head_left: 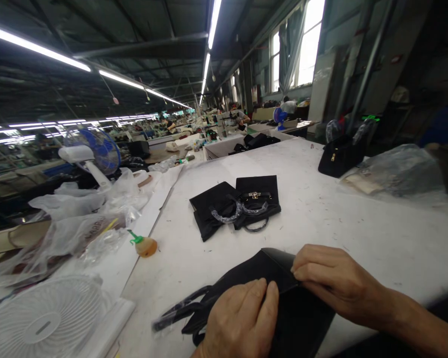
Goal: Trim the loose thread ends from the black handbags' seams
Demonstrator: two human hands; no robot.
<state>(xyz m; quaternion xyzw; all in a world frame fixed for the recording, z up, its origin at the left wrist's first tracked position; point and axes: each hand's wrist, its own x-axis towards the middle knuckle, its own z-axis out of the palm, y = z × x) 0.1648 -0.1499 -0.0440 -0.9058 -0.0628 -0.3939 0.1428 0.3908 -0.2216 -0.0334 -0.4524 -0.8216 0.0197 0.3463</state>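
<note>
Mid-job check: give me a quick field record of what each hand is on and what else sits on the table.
left hand: lies on the near black bag, grip unclear
right hand: pinches that bag's upper edge
handles: stick out left from under the left hand
table: white, bag at its near edge
mid-table: two flat black bags, touching
left of them: small orange bottle, green cap
far right: upright black handbag

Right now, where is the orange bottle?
Head view, left side: the orange bottle lies on the table beside the plastic bags, left of the two black bags.
</note>
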